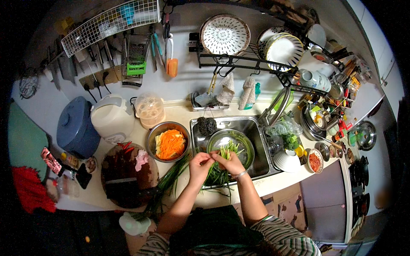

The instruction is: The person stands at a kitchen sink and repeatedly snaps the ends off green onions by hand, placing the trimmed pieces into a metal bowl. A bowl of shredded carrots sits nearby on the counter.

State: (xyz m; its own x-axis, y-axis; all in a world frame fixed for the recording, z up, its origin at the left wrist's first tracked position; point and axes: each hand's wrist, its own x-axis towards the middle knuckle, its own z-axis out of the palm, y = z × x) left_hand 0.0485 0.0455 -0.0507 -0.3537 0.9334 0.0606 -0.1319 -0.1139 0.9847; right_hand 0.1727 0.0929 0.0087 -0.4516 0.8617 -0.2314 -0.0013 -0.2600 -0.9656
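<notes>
My right hand (231, 164) is closed around a bunch of long thin green stalks (214, 176), probably garlic chives. Pale cut ends point up over a glass bowl (248, 150), while darker leaves droop across the sink's front edge. The fingertips of my left hand (199, 164) meet my right thumb beside the bunch; whether they pinch a stalk is hidden. Under the bunch, the bowl rests in the steel sink (261, 160). More green stalks (174, 174) lie on the counter left of my left hand.
A metal bowl of shredded carrot (171, 144) stands left of the sink. Farther left, a round chopping board (128, 192) bears a cleaver, red chillies and a pink piece. The faucet (277, 102) rises behind the sink. Broccoli (290, 140) and a bowl of chopped red food (316, 161) sit right.
</notes>
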